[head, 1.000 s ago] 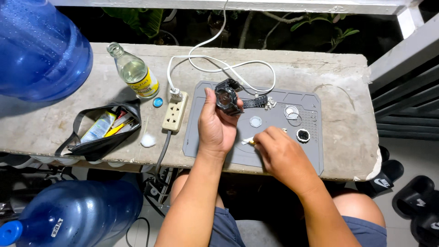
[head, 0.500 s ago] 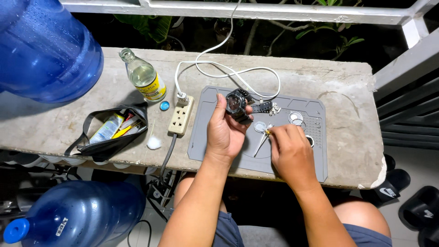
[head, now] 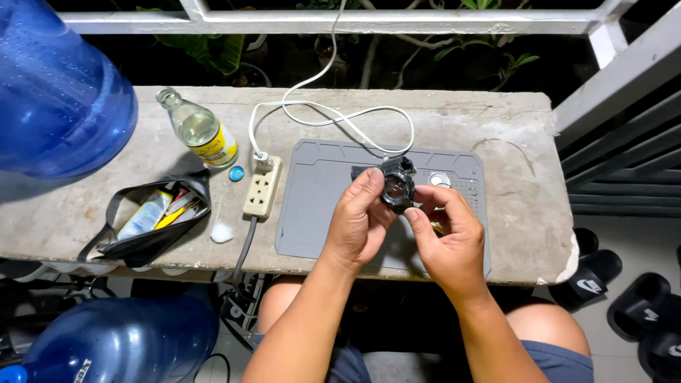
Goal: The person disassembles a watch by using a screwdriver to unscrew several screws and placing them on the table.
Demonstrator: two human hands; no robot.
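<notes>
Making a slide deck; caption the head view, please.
Both hands, left hand and right hand, hold a black watch above a grey work mat.

Two large blue water jugs [head: 60, 85] [head: 120, 344], one glass bottle [head: 198, 131], one blue bottle cap [head: 237, 173], one power strip [head: 262, 186], one grey mat [head: 312, 206], one black pouch [head: 152, 216], one black watch [head: 396, 188], three black slippers [head: 589, 273] on one concrete bench [head: 511, 135].

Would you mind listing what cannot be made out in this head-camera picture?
- Black watch: its lower part is hidden by the left hand and right hand; its details are too small to tell.
- Any tool in the right hand: covered by its fingers.
- Grey mat: its middle is hidden behind both hands.
- Black pouch: contents too small to tell apart.
- Blue water jug: cut off by the left edge.
</notes>
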